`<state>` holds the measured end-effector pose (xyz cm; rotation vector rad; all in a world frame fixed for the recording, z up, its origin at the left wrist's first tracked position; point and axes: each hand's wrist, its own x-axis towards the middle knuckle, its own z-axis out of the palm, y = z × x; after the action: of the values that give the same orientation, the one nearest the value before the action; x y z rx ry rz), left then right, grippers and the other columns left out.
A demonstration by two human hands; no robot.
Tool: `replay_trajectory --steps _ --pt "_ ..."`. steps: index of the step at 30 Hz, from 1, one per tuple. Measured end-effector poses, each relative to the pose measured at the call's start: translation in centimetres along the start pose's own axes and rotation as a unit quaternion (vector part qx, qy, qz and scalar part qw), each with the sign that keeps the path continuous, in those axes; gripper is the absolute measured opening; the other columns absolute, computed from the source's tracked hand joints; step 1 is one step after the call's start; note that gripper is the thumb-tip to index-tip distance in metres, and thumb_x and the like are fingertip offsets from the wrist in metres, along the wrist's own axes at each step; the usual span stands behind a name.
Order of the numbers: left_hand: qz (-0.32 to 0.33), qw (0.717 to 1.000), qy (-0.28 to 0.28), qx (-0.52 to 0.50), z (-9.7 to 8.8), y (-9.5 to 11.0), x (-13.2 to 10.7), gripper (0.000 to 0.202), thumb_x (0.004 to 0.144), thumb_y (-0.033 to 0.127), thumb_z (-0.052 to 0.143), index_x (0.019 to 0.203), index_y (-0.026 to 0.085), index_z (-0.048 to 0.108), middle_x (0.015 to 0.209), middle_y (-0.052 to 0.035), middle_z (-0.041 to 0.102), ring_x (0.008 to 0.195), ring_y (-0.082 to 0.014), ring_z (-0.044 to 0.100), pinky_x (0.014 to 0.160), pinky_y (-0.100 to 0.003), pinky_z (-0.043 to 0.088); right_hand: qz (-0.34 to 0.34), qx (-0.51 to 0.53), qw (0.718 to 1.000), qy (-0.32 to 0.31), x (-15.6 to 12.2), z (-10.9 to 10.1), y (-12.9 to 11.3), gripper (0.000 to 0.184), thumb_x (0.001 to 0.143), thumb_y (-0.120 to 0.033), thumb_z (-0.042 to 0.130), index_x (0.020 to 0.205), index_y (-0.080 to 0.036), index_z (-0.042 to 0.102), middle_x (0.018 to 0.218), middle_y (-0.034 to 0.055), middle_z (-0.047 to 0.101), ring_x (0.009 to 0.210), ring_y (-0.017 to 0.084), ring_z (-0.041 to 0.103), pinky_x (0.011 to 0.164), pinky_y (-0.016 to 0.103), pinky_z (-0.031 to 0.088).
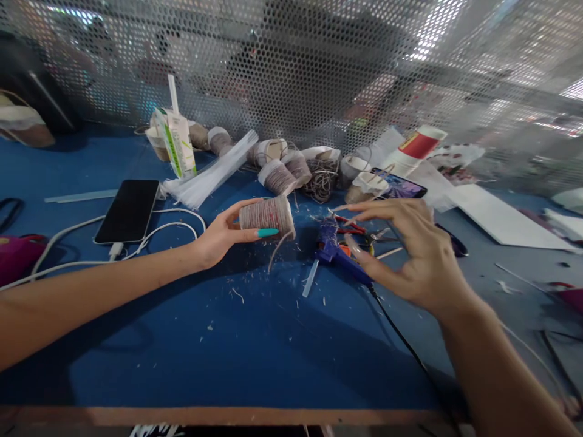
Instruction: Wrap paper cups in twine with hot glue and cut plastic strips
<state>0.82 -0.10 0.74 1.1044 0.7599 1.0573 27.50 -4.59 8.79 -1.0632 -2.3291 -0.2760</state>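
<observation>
My left hand (221,235) is wrapped round a small cup wound with greyish-pink cord (266,217), held on its side above the blue table. A loose cord end (279,250) hangs from its right rim. Over a blue hot glue gun (334,252), my right hand (405,252) is spread with its fingers apart and nothing in them. From the back of the gun sticks a clear glue stick (310,278). Behind the gun, partly hidden, lie red-handled pliers (353,226) and other tools.
Several cord-wound cups (277,177), a bundle of glue sticks (223,173) and a drink carton (180,142) stand by the perforated metal screen (282,67). A black phone (127,211) with a white cable lies left. The glue gun's cord (405,343) runs toward the front edge.
</observation>
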Motion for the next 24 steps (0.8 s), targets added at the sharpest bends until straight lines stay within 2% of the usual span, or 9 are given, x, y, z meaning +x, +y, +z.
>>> replay_trajectory --steps 2,5,9,12,15,19,24 --pt "-0.001 1.0 -0.008 0.001 0.0 0.0 0.0 0.066 0.063 0.022 0.077 0.125 0.021 0.053 0.12 -0.0085 0.06 0.117 -0.0302 0.053 0.096 -0.045 0.046 -0.06 0.081 0.995 0.026 0.2 0.8 -0.7 0.012 0.08 -0.021 0.054 0.091 -0.026 0.053 0.105 0.0051 0.069 0.097 0.024 0.057 0.089 0.046 0.043" --pt "0.001 1.0 -0.007 -0.005 0.2 0.1 -0.1 0.066 0.062 0.021 0.078 0.123 0.019 0.054 0.119 -0.0086 0.061 0.118 -0.0296 0.053 0.099 -0.044 0.044 -0.106 0.157 0.982 0.011 -0.1 2.2 -1.1 0.007 0.081 -0.023 0.048 0.083 -0.025 0.054 0.1 0.004 0.072 0.095 0.024 0.053 0.084 0.044 0.044" --pt "-0.003 1.0 -0.003 -0.015 0.4 0.2 -0.2 0.064 0.06 0.019 0.079 0.12 0.019 0.056 0.114 -0.0075 0.063 0.116 -0.0283 0.055 0.099 -0.044 0.045 -0.087 0.196 0.977 -0.007 -0.9 3.4 -1.1 0.009 0.081 -0.025 0.045 0.08 -0.024 0.054 0.103 0.0034 0.072 0.094 0.024 0.052 0.084 0.045 0.042" --pt "-0.003 1.0 -0.011 -0.001 0.3 0.1 -0.2 0.062 0.06 0.02 0.079 0.118 0.019 0.057 0.115 -0.0077 0.063 0.114 -0.028 0.055 0.096 -0.044 0.046 -0.059 0.207 0.976 -0.041 -1.1 3.6 -1.1 0.007 0.078 -0.026 0.047 0.074 -0.024 0.051 0.105 0.0033 0.072 0.096 0.024 0.051 0.085 0.046 0.04" --pt "0.004 1.0 -0.024 0.014 0.2 0.1 -0.2 0.06 0.061 0.021 0.079 0.116 0.019 0.057 0.114 -0.0077 0.063 0.111 -0.0276 0.056 0.094 -0.043 0.046 -0.036 0.208 0.975 -0.068 -1.1 3.6 -1.0 0.011 0.076 -0.031 0.046 0.068 -0.023 0.048 0.106 0.0053 0.072 0.097 0.026 0.05 0.086 0.048 0.038" --pt "0.001 0.999 -0.025 0.023 0.2 0.2 -0.2 0.059 0.061 0.023 0.079 0.116 0.019 0.057 0.114 -0.0081 0.062 0.109 -0.0269 0.057 0.091 -0.041 0.048 -0.042 0.202 0.976 -0.068 -1.1 3.6 -0.9 0.013 0.077 -0.03 0.045 0.066 -0.023 0.041 0.111 0.0047 0.07 0.097 0.027 0.048 0.087 0.048 0.036" --pt "0.001 0.999 -0.027 0.02 0.3 0.2 -0.2 0.061 0.061 0.025 0.08 0.116 0.019 0.057 0.112 -0.0073 0.063 0.106 -0.0255 0.058 0.089 -0.039 0.049 -0.056 0.196 0.977 -0.055 -1.2 3.5 -1.0 0.012 0.078 -0.028 0.043 0.068 -0.024 0.039 0.116 0.0039 0.068 0.099 0.028 0.048 0.086 0.05 0.036"
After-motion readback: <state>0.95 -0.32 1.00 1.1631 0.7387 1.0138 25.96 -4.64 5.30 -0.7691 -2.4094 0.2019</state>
